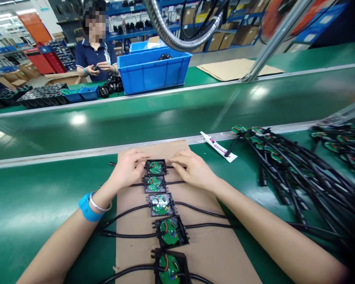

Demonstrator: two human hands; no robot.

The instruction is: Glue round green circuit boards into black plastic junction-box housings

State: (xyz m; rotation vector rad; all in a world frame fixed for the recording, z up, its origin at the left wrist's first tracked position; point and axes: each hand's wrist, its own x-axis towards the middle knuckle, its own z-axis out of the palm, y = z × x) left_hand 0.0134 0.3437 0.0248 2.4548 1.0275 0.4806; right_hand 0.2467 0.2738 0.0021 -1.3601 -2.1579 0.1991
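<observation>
Several black square housings lie in a column on a cardboard sheet, each with a round green circuit board inside and black cables leaving both sides. At the far end of the column, my left hand has its thumb and fingers closed at the left edge of the farthest housing. On the opposite side, my right hand pinches around the black cable beside that housing. Nearer to me come a second housing, a third housing with a whitish patch on its board, and a larger-looking housing.
A white tube lies right of the cardboard. Piles of black cables with green boards cover the right side. Beyond the green divider stand a blue bin and a person handling a small dark part. A metal hose hangs overhead.
</observation>
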